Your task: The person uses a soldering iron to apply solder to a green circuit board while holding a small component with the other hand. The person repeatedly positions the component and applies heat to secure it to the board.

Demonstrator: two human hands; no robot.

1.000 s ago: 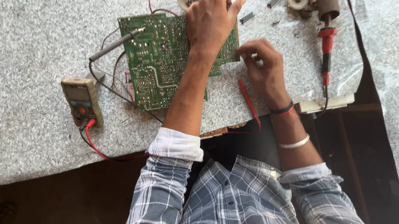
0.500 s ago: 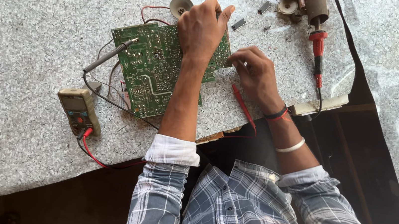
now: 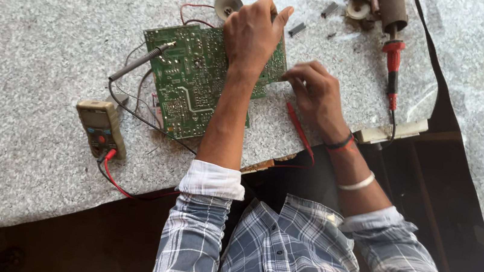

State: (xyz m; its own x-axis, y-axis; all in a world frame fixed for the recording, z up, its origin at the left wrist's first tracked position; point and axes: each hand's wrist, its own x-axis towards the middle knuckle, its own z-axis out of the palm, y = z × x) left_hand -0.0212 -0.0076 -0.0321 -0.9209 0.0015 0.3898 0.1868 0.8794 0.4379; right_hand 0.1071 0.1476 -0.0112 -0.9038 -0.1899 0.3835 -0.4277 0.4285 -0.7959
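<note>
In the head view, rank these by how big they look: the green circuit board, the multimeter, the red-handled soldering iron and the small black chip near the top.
1. Green circuit board, plainly largest, though the left hand covers part.
2. Red-handled soldering iron and multimeter: close; the iron is longer, the meter wider, so unranked.
3. Small black chip, smallest.

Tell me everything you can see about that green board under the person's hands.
The circuit board is a flat green rectangle with pale traces and tiny solder points. It lies tilted on the speckled stone counter. The left hand presses on its far right part; the right hand touches its right edge. A black probe rests on its left corner, and thin wires trail from beneath.
</note>
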